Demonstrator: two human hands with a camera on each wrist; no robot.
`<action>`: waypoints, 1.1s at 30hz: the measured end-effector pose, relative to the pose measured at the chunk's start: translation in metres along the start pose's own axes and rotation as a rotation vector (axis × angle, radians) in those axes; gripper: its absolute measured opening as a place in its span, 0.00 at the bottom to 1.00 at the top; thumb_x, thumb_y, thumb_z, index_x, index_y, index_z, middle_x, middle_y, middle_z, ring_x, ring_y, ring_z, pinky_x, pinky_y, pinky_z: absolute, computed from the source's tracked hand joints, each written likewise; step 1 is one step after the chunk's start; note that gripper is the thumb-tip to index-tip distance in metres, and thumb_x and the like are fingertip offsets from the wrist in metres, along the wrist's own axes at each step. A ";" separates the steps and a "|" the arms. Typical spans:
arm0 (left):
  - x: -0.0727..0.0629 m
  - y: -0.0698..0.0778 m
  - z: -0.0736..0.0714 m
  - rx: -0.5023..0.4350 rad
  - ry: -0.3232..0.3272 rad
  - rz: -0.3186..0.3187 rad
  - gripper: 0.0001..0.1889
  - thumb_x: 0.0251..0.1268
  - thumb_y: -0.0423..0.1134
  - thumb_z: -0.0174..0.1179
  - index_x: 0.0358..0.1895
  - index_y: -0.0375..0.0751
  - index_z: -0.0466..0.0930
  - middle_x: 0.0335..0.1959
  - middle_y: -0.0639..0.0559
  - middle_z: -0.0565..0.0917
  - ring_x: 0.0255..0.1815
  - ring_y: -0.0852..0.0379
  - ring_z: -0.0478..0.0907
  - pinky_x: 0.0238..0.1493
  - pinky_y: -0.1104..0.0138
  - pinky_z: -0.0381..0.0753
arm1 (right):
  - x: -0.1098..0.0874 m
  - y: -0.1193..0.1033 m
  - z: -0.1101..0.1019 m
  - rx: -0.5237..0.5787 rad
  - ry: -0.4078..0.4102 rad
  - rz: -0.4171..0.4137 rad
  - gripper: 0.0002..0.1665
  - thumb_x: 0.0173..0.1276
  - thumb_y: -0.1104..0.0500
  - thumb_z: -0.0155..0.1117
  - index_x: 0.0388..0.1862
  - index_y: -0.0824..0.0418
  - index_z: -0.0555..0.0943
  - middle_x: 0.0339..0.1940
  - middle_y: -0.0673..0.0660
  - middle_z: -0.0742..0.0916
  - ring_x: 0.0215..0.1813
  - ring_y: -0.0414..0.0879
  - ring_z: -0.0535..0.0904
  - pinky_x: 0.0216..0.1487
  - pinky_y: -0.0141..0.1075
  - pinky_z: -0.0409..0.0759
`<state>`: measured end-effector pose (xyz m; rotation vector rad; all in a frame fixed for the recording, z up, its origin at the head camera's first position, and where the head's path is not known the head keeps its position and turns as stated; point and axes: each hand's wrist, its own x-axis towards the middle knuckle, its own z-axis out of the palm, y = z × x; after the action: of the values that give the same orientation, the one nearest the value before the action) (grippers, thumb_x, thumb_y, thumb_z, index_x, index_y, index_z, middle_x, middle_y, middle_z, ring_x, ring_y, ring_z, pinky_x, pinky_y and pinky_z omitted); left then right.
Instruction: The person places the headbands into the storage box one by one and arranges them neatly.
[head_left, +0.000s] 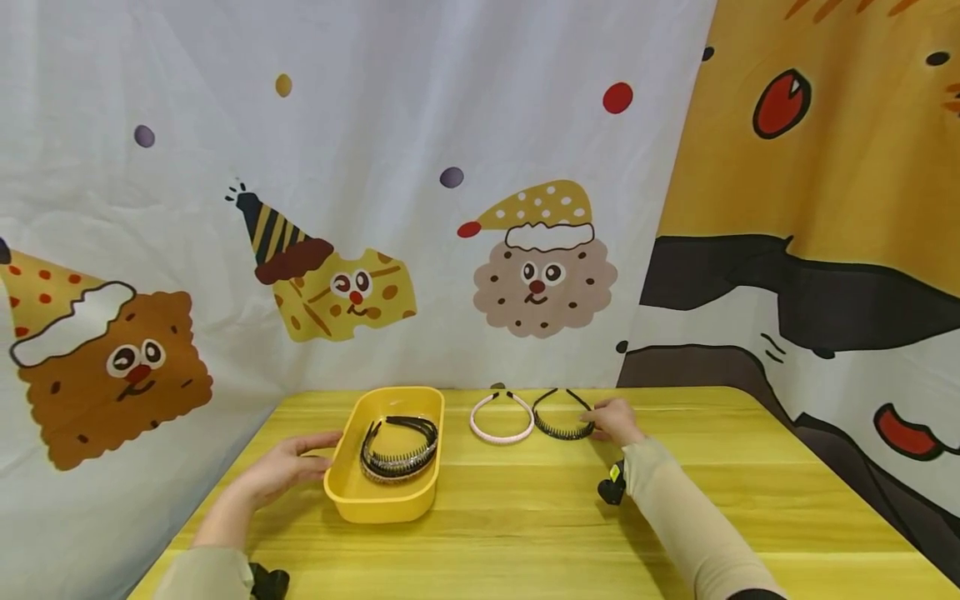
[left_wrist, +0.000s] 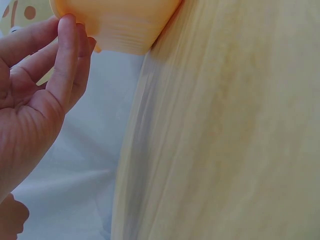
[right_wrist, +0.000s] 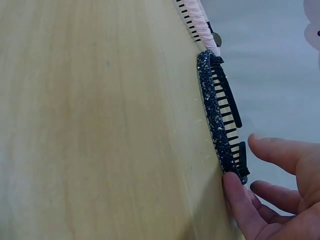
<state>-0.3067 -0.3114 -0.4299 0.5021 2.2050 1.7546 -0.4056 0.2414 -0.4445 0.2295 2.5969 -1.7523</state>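
In the head view, my left hand (head_left: 281,472) is beside a yellow tray (head_left: 390,509), its fingertips touching the tray's left side. The left wrist view shows these fingers (left_wrist: 66,65) fairly straight against the tray's outer wall (left_wrist: 125,30). Several dark headbands (head_left: 397,462) lie together inside the tray. My right hand (head_left: 617,421) is at the right side of a black glittery toothed headband (head_left: 562,432) on the table. Up close, one fingertip (right_wrist: 232,182) touches the headband (right_wrist: 214,110), while another finger stands apart from it.
A pink headband (head_left: 501,439) lies between the tray and the black headband. All stand on a yellow wood-grain table (head_left: 517,533). Behind its far edge hangs a white cloth (head_left: 420,100) printed with cartoon figures. A dark wrist device (head_left: 612,483) sits by my right sleeve.
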 end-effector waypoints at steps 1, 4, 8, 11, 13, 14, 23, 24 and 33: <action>0.000 0.000 0.000 -0.001 -0.002 0.001 0.34 0.71 0.32 0.55 0.72 0.19 0.49 0.72 0.23 0.51 0.60 0.48 0.74 0.55 0.60 0.78 | 0.001 0.000 0.000 -0.011 0.007 -0.001 0.36 0.64 0.65 0.66 0.66 0.80 0.65 0.63 0.77 0.70 0.60 0.68 0.71 0.41 0.42 0.85; 0.001 0.000 -0.001 -0.005 -0.004 0.000 0.34 0.71 0.32 0.55 0.72 0.20 0.50 0.72 0.23 0.51 0.60 0.48 0.75 0.55 0.60 0.78 | 0.003 0.001 0.000 -0.047 0.018 -0.018 0.35 0.62 0.66 0.67 0.64 0.81 0.67 0.59 0.77 0.73 0.49 0.62 0.77 0.38 0.41 0.85; 0.001 -0.001 -0.001 -0.004 -0.004 0.001 0.34 0.71 0.32 0.55 0.72 0.20 0.50 0.72 0.23 0.51 0.59 0.49 0.75 0.55 0.60 0.79 | 0.003 0.000 -0.001 -0.056 0.034 -0.030 0.30 0.59 0.69 0.66 0.59 0.81 0.71 0.39 0.69 0.80 0.29 0.49 0.77 0.35 0.41 0.85; 0.001 -0.001 -0.001 -0.003 -0.002 0.003 0.34 0.71 0.32 0.56 0.72 0.20 0.50 0.72 0.23 0.51 0.59 0.49 0.75 0.54 0.60 0.79 | 0.001 -0.002 -0.001 -0.052 0.039 -0.033 0.21 0.58 0.71 0.65 0.50 0.80 0.76 0.22 0.57 0.76 0.21 0.44 0.73 0.33 0.42 0.85; 0.001 -0.002 -0.001 -0.005 -0.001 0.003 0.34 0.71 0.32 0.56 0.72 0.20 0.50 0.72 0.23 0.51 0.59 0.48 0.76 0.54 0.60 0.79 | 0.000 -0.003 -0.001 -0.052 0.042 -0.034 0.09 0.57 0.72 0.64 0.37 0.76 0.78 0.15 0.52 0.71 0.18 0.42 0.69 0.32 0.43 0.85; 0.001 -0.002 -0.001 -0.005 -0.002 0.002 0.34 0.71 0.32 0.55 0.72 0.20 0.50 0.72 0.23 0.52 0.59 0.48 0.75 0.54 0.60 0.79 | 0.000 -0.004 -0.001 -0.056 0.042 -0.037 0.04 0.57 0.72 0.64 0.29 0.72 0.77 0.14 0.51 0.70 0.17 0.42 0.68 0.31 0.43 0.85; 0.001 -0.002 -0.001 -0.005 -0.002 0.005 0.33 0.72 0.31 0.55 0.71 0.19 0.50 0.71 0.22 0.52 0.59 0.48 0.75 0.54 0.60 0.79 | 0.002 -0.001 -0.005 -0.131 0.079 -0.045 0.17 0.51 0.72 0.62 0.14 0.57 0.66 0.11 0.48 0.65 0.13 0.41 0.67 0.23 0.37 0.82; 0.001 -0.002 -0.001 -0.005 -0.003 0.005 0.33 0.72 0.31 0.54 0.71 0.19 0.50 0.71 0.22 0.52 0.59 0.48 0.75 0.54 0.60 0.79 | 0.003 0.000 -0.005 -0.136 0.080 -0.047 0.14 0.51 0.72 0.62 0.16 0.60 0.69 0.13 0.49 0.67 0.14 0.41 0.69 0.23 0.37 0.83; 0.001 0.000 -0.001 0.010 -0.006 0.001 0.33 0.72 0.32 0.54 0.72 0.20 0.50 0.72 0.23 0.51 0.61 0.45 0.74 0.54 0.60 0.79 | 0.003 0.001 -0.011 -0.141 0.076 -0.046 0.12 0.52 0.71 0.61 0.15 0.61 0.72 0.11 0.49 0.68 0.16 0.42 0.69 0.25 0.38 0.84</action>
<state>-0.3078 -0.3115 -0.4294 0.5102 2.2108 1.7416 -0.4073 0.2527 -0.4418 0.2412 2.7858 -1.5945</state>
